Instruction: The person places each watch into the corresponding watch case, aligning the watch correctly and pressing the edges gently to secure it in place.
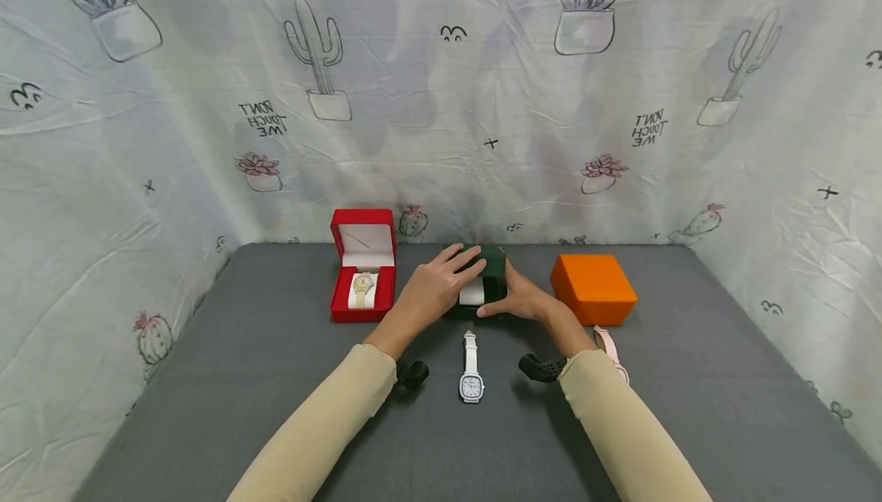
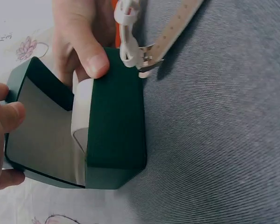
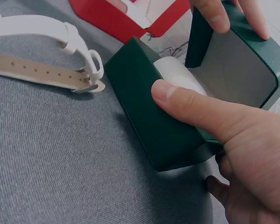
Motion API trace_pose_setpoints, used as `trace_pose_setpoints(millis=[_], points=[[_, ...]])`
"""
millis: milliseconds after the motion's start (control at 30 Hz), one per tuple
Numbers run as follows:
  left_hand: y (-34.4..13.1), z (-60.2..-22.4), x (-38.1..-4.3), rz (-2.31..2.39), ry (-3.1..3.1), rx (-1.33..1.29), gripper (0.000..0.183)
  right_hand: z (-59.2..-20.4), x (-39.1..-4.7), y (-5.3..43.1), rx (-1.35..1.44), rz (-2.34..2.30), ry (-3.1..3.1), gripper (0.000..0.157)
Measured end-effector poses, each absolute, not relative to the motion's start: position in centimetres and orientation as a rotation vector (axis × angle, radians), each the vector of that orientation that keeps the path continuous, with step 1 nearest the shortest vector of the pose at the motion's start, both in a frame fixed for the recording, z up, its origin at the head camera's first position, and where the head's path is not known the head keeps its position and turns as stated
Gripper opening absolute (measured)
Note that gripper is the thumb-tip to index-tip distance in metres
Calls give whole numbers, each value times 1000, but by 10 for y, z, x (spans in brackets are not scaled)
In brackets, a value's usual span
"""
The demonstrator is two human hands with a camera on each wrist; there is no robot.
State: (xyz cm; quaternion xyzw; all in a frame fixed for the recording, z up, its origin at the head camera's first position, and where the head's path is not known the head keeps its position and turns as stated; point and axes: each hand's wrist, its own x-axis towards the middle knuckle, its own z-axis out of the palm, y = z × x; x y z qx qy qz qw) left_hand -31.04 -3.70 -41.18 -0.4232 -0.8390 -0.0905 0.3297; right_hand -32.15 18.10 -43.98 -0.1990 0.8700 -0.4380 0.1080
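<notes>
A dark green watch box [image 1: 491,272] stands half open at the middle of the grey table [image 1: 276,379]. My left hand [image 1: 448,271] grips its lid [image 3: 238,60], fingers curled over the lid's edge. My right hand [image 1: 515,300] holds the base [image 3: 154,121], thumb pressed on the front wall, other fingers behind it. A white cushion [image 2: 81,107] with no watch on it sits inside. A white watch [image 1: 472,370] lies flat on the table just in front of the box, its buckle end [image 2: 144,60] close to the base.
A red box [image 1: 363,272] stands open to the left with a pale-strapped watch in it. An orange box [image 1: 592,288] sits closed to the right. A pink watch strap [image 1: 609,343] lies partly hidden by my right forearm. Cactus-print cloth walls the table on three sides.
</notes>
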Motion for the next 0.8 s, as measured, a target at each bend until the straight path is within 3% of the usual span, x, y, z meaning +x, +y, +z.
trace_pose_setpoints(millis=[200,433,700,800], points=[[-30,-407,-313,-292,-2311,-1045,51,-440,-322,181,-420,-1218,2562,120],[-28,-407,-313,-120,-2532,-964,72,-437,-320,176,-302,-1070,2573,126],[-36,-420,-314,-260,-2396,-1065,53,-435,-321,176,-346,-1116,2569,127],[-38,-423,-314,-278,-2499,-1038,56,-434,-322,177,-354,-1129,2556,126]])
